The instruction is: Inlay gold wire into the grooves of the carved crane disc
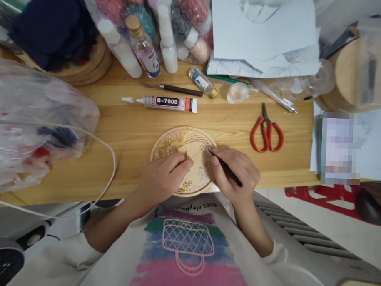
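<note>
A round wooden board (194, 162) lies near the table's front edge, with gold wire lines fixed along its upper left and a small gold motif at the bottom. Grey drawn lines cover its right side. My left hand (166, 173) rests over the board's left part, thumb and forefinger pinched on a thin piece of gold wire (186, 153). In my right hand (238, 171), at the right rim, are slim black tweezers (227, 168), their tip pointing up-left over the drawn lines. My fingers hide part of the board.
Behind the board lie a B-7000 glue tube (168, 103), a dark-handled pick tool (180, 90) and a small bottle (203, 81). Red-handled pliers (267, 131) sit to the right. Plastic bags (37, 125) and a white cable (113, 157) occupy the left; papers (263, 33) the back.
</note>
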`<action>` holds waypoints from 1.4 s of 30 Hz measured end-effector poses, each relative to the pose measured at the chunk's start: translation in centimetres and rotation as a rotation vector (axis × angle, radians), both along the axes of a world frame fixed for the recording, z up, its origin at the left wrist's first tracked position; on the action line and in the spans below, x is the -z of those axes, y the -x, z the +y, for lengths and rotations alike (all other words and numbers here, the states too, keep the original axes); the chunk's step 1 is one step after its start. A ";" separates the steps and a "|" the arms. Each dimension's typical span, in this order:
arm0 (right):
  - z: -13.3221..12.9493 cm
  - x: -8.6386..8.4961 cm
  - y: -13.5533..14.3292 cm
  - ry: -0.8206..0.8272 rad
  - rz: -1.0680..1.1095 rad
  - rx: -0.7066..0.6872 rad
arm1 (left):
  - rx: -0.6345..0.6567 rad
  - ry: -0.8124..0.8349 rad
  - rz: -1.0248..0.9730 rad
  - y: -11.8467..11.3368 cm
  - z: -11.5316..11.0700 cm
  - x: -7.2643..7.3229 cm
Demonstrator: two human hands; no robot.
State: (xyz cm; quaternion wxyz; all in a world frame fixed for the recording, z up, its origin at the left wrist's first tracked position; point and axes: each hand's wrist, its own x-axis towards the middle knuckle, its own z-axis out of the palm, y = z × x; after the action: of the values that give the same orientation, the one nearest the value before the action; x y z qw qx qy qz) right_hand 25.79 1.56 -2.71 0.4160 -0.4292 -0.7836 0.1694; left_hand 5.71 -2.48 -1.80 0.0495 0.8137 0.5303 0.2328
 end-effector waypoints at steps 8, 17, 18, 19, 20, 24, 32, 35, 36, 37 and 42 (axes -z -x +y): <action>-0.1 0.1 -0.1 0.005 -0.003 0.001 | 0.007 -0.034 0.033 -0.1 0.2 -0.3; -0.1 0.0 0.1 0.010 0.010 0.003 | 0.014 -0.037 0.011 0.0 0.2 0.0; -0.1 0.0 0.1 0.012 0.014 0.002 | 0.020 -0.023 0.012 0.1 0.2 0.0; 0.0 0.1 0.2 0.012 0.019 0.002 | 0.030 -0.012 0.015 0.2 0.3 -0.1; 0.0 0.1 0.2 0.011 0.023 0.002 | 0.041 0.000 0.019 0.4 0.4 -0.1; 0.1 0.1 0.3 -0.001 0.050 0.008 | 0.145 0.009 0.031 1.2 1.2 -0.3; 0.5 -0.1 0.6 0.100 0.170 0.085 | 0.287 -0.079 0.037 2.9 3.8 -0.4; 0.6 -0.3 0.7 0.135 0.198 0.105 | 0.352 -0.142 0.007 3.2 4.5 -0.1; 0.6 -0.3 0.7 0.142 0.202 0.112 | 0.362 -0.156 -0.003 3.3 4.6 0.0; 0.6 -0.3 0.7 0.146 0.206 0.120 | 0.367 -0.162 -0.010 3.3 4.6 0.2; 0.6 0.0 0.9 0.144 0.187 0.196 | 0.376 -0.161 -0.035 3.4 4.6 0.3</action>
State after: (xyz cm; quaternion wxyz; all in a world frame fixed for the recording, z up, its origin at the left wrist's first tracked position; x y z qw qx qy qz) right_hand 24.87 2.11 -2.70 0.4698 -0.5148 -0.6816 0.2229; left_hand 2.36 2.15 -2.13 0.0359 0.8955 0.3479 0.2753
